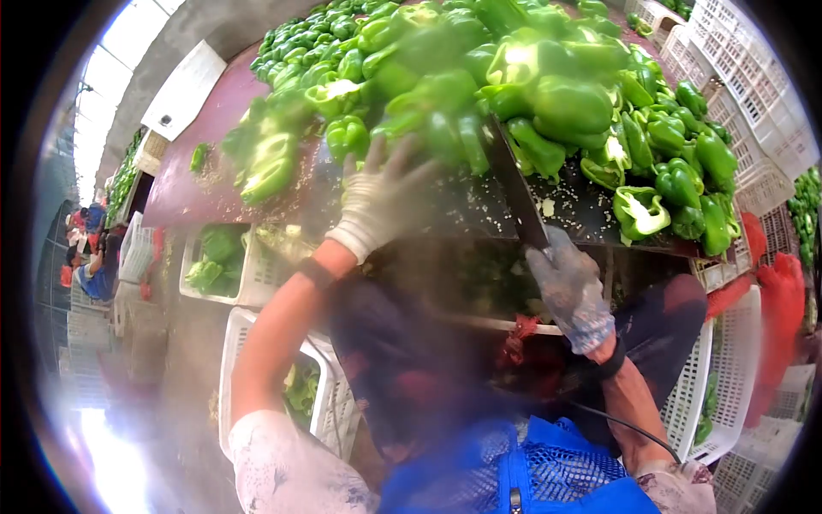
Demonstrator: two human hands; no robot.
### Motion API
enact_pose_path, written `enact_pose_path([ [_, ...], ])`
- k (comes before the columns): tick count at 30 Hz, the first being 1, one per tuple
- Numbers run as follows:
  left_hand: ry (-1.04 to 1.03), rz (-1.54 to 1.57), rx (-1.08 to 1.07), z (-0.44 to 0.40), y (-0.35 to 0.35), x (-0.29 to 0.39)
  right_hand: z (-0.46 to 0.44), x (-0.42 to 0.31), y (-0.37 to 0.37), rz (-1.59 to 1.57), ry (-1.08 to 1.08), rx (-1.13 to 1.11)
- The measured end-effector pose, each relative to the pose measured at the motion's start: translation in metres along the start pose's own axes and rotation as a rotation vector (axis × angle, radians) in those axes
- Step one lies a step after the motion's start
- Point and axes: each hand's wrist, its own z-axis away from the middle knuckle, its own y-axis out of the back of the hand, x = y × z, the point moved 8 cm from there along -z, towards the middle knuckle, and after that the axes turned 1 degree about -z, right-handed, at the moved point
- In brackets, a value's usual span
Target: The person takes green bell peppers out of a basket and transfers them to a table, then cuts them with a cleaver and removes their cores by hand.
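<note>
My left hand [377,201], in a pale work glove, reaches over the table edge with its fingers spread. Its fingertips are just below a small green bell pepper [347,137]; whether they touch it is unclear. In a grey, stained glove, my right hand [567,287] grips the handle of a long dark-bladed knife [516,188]. The blade points away from me, beside a whole green pepper [538,147] at the front of the heap. A cut pepper [640,212] lies to the right of the knife, showing its pale inside. Farther left is a blurred pepper piece [270,169].
Pepper seeds are scattered on the dark red table [184,184]. A white crate [210,291] with green pieces sits under its left edge. Another white crate [235,343] stands by my left leg, and a white basket [732,368] by my right. People [94,265] work far left.
</note>
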Motion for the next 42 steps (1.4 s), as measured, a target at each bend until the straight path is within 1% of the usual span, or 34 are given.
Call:
enact_pose_path([
  [3,0.083,0.039,-0.083,-0.012,-0.017,-0.007,-0.015,-0.045,-0.014,0.454,0.468,0.291],
  [6,0.17,0.019,-0.072,-0.019,-0.023,-0.022,-0.039,-0.079,-0.055,1.172,0.38,0.245],
  [7,0.206,0.029,-0.062,-0.02,-0.027,-0.029,-0.057,-0.059,-0.086,0.995,0.32,0.16],
  [8,0.249,0.047,-0.002,-0.021,-0.03,-0.039,-0.064,-0.058,-0.105,0.872,0.376,0.14],
  [9,0.263,0.016,0.117,-0.021,-0.039,-0.052,-0.072,-0.065,-0.126,0.755,0.491,0.138],
  [10,0.275,-0.02,0.237,-0.02,-0.054,-0.071,-0.077,-0.072,-0.149,0.699,0.558,0.133],
  [11,0.284,-0.056,0.354,-0.016,-0.058,-0.089,-0.085,-0.077,-0.168,0.71,0.539,0.096],
  [12,0.293,-0.107,0.252,-0.014,-0.059,-0.104,-0.093,-0.093,-0.18,0.747,0.465,0.028],
  [13,0.358,-0.137,0.181,-0.009,-0.061,-0.118,-0.098,-0.101,-0.185,0.784,0.387,-0.045],
  [15,0.421,-0.009,0.117,0.0,-0.054,-0.14,-0.08,-0.12,-0.173,0.82,0.547,-0.027],
  [16,0.485,-0.002,0.151,0.004,-0.046,-0.145,-0.071,-0.125,-0.166,0.839,0.626,-0.027],
  [17,0.504,0.019,0.153,0.007,-0.039,-0.144,-0.071,-0.126,-0.145,0.791,0.598,0.108],
  [18,0.466,0.014,0.213,0.009,-0.04,-0.141,-0.073,-0.125,-0.123,0.739,0.569,0.247],
  [19,0.427,0.008,0.272,0.012,-0.041,-0.137,-0.078,-0.121,-0.108,0.73,0.502,0.299],
  [20,0.335,0.053,0.33,0.009,-0.036,-0.124,-0.083,-0.116,-0.094,0.717,0.434,0.349],
  [21,0.249,0.101,0.388,0.006,-0.026,-0.103,-0.096,-0.109,-0.086,0.751,0.335,0.31],
  [22,0.117,0.219,0.368,0.003,-0.009,-0.072,-0.108,-0.101,-0.08,0.785,0.234,0.272],
  [23,0.07,0.234,0.108,-0.011,0.006,-0.04,-0.116,-0.106,-0.083,0.826,0.264,0.315],
  [24,-0.118,0.255,0.058,-0.013,0.006,-0.014,-0.123,-0.11,-0.093,0.864,0.29,0.353],
  [25,-0.152,0.388,-0.129,-0.021,0.007,0.004,-0.127,-0.108,-0.103,0.905,0.314,0.384],
  [26,-0.13,0.537,-0.134,-0.021,0.015,0.009,-0.125,-0.115,-0.107,0.952,0.42,0.454],
  [28,-0.088,0.686,-0.138,-0.023,0.027,0.011,-0.133,-0.117,-0.11,0.749,0.586,0.432],
  [29,-0.067,0.686,-0.131,-0.025,0.035,0.01,-0.134,-0.125,-0.105,0.641,0.67,0.429],
  [30,-0.079,0.675,-0.069,-0.027,0.037,0.01,-0.135,-0.129,-0.097,0.568,0.727,0.357],
  [31,-0.091,0.662,-0.006,-0.027,0.039,0.01,-0.131,-0.134,-0.091,0.622,0.834,0.41],
  [32,-0.145,0.636,0.119,-0.03,0.031,0.017,-0.13,-0.14,-0.085,0.677,0.945,0.473],
  [34,-0.121,0.841,0.269,-0.034,0.047,0.035,-0.137,-0.156,-0.07,0.797,0.835,0.503],
  [35,-0.12,0.939,0.348,-0.034,0.054,0.043,-0.15,-0.153,-0.062,0.806,0.656,0.473],
  [37,-0.101,1.321,0.302,-0.043,-0.008,0.073,-0.179,-0.137,-0.044,0.814,0.292,0.396],
  [38,-0.09,1.516,0.275,-0.048,-0.043,0.085,-0.203,-0.116,-0.052,0.684,0.489,0.428],
  [40,-0.004,1.714,0.201,-0.056,-0.091,0.088,-0.218,-0.113,-0.059,0.439,0.436,0.397],
  [41,0.068,1.716,0.159,-0.061,-0.11,0.083,-0.225,-0.118,-0.064,0.314,0.411,0.38],
  [42,0.131,1.722,0.137,-0.059,-0.13,0.076,-0.228,-0.126,-0.08,0.403,0.438,0.306],
])
